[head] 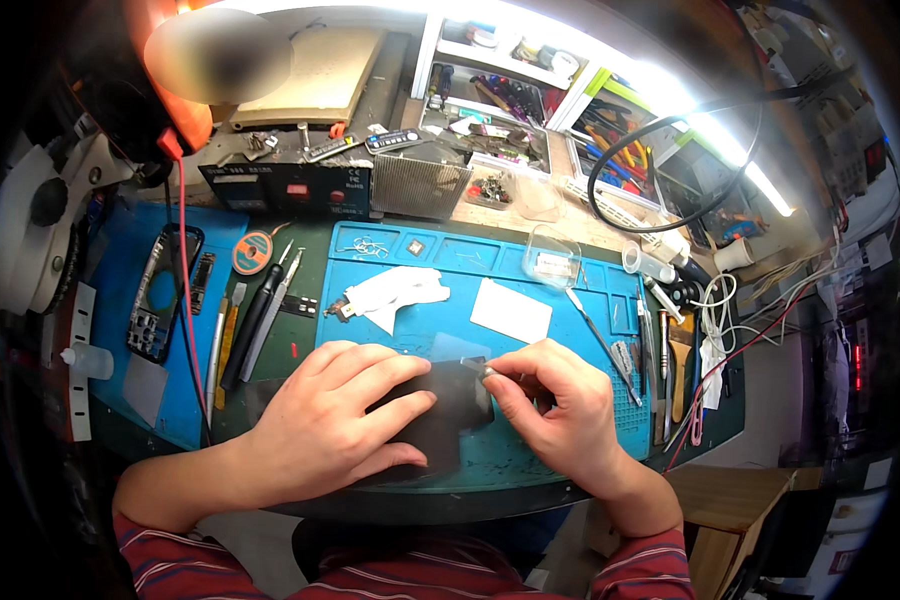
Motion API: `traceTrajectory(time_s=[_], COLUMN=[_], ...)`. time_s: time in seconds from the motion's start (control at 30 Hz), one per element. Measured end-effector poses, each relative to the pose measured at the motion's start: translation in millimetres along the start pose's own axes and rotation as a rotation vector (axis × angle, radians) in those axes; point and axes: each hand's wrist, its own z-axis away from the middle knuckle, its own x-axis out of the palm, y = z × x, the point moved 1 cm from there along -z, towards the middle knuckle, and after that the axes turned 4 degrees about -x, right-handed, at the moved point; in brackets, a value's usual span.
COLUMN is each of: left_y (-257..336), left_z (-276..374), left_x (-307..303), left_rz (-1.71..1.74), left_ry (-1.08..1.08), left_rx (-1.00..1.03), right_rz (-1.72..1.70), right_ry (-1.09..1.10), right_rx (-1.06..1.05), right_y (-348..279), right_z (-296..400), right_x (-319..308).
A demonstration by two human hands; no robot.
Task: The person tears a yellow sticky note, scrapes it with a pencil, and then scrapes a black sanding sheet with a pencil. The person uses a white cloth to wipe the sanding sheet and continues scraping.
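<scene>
My left hand (345, 416) lies with fingers spread over a dark flat sheet (439, 435) near the front edge of the blue silicone repair mat (525, 450). Between thumb and forefinger, my right hand (559, 409) pinches a small thin piece (474, 365) at the sheet's far right corner; its exact kind cannot be made out. A pale translucent film (457, 346) shows just beyond the sheet. Farther back lie a crumpled white wipe (401, 292) with a small part at its left end, and a white rectangular pad (511, 310).
To the left are a phone frame (157, 300), a solder wick spool (253, 252), a black-handled tool (253, 324) and a dropper bottle (90, 361). Tweezers (607, 349) and a wooden-handled brush (680, 367) lie right. A clear plastic box (551, 256) stands behind. A black cable (607, 161) loops overhead.
</scene>
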Motion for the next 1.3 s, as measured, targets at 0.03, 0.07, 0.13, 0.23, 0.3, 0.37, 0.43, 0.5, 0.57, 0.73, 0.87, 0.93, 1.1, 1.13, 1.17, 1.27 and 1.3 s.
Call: traceTrajectory(time_s=[0.03, 0.07, 0.13, 0.23, 0.3, 0.37, 0.43, 0.5, 0.57, 0.73, 0.87, 0.93, 1.1, 1.13, 1.17, 1.27, 1.3], left_y=[-1.6, -3.3, -4.7, -4.8, -4.2, -4.2, -3.4, -2.8, -2.3, -1.4, -0.2, -1.7, -2.7, -2.5, -2.2, -2.6, -2.7], left_z=[1.3, 2.7, 4.0, 4.5, 3.6, 2.5, 2.3, 3.3, 3.9, 3.3, 4.7, 4.3, 3.1, 3.0, 3.0, 2.7, 2.6], left_x=[3.5, 7.2, 11.7, 14.0, 13.9, 13.7, 13.4, 15.0, 14.8, 18.9, 19.1, 19.0, 17.9, 17.6, 17.4, 16.8, 16.6], left_rz=[-0.012, -0.024, -0.032, -0.01, 0.008, 0.018, 0.021, 0.025, -0.006, -0.029, -0.029, -0.015, -0.003, -0.006, -0.01, -0.013, -0.013], left_ry=[-0.01, -0.02, -0.036, -0.055, -0.069, -0.076, -0.081, -0.084, -0.082, -0.102, -0.099, -0.104, -0.113, -0.115, -0.118, -0.125, -0.126], left_rx=[0.011, 0.023, 0.026, 0.0, -0.013, -0.015, -0.017, -0.02, -0.015, -0.011, -0.018, -0.016, -0.013, -0.015, -0.016, -0.017, -0.017], right_rz=[0.024, 0.04, 0.062, 0.097, 0.106, 0.117, 0.125, 0.142, 0.171, 0.385, 0.503, 0.514, 0.507, 0.506, 0.506, 0.509, 0.508], right_ry=[-0.012, -0.01, -0.003, -0.02, -0.025, -0.033, -0.044, -0.072, -0.1, -0.131, -0.161, -0.176, -0.198, -0.207, -0.217, -0.219, -0.218], right_rx=[0.001, -0.001, -0.008, -0.014, -0.013, -0.004, 0.01, 0.001, -0.037, -0.229, -0.29, -0.314, -0.326, -0.322, -0.317, -0.313, -0.313], right_y=[1.1, 1.9, 2.5, 2.1, 4.2, 5.5, 4.7, 5.4, 6.3, 9.7, 13.1, 12.7, 18.0, 17.4, 17.1, 16.6, 17.0], right_z=[0.3, 1.1, 2.4, 2.1, 2.8, 3.0, 2.2, 1.9, 1.2, 16.8, 25.0, 27.2, 31.9, 31.8, 31.9, 32.7, 33.0], right_x=[1.0, 2.0, 3.8, 3.1, 3.4, 3.4, 2.5, 2.1, 1.8, -9.6, -13.4, -11.0, -6.0, -6.6, -7.1, -6.8, -6.7])
